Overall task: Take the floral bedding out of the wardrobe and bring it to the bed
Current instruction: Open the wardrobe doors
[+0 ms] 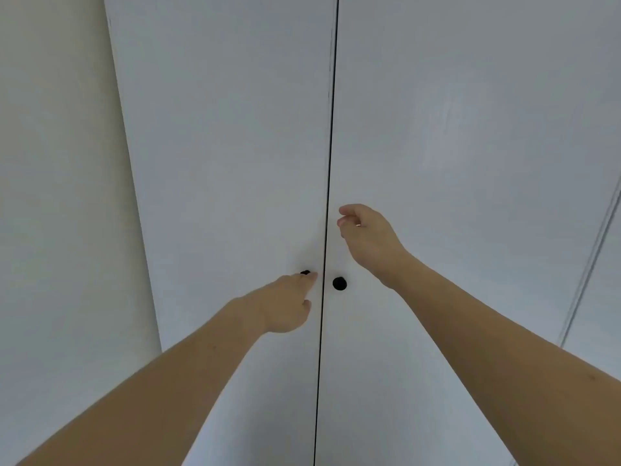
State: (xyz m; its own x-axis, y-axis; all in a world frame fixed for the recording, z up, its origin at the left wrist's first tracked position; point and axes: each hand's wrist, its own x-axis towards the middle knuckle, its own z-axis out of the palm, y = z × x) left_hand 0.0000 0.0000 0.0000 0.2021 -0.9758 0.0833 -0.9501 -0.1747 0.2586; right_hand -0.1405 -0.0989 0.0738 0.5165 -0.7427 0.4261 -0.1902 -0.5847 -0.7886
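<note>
Two white wardrobe doors fill the view, both closed, with a thin dark gap between them. The left door (pixel 228 163) has a small black knob (pixel 305 272), and my left hand (pixel 285 304) reaches it with fingertips touching or just covering it. The right door (pixel 470 146) has its own black knob (pixel 339 283), fully visible. My right hand (pixel 366 237) hovers above that knob, fingers loosely curled, holding nothing. The floral bedding is hidden behind the doors.
A plain white wall (pixel 60 196) stands to the left of the wardrobe. At the far right edge another door panel (pixel 601 280) begins, with a narrow seam beside it.
</note>
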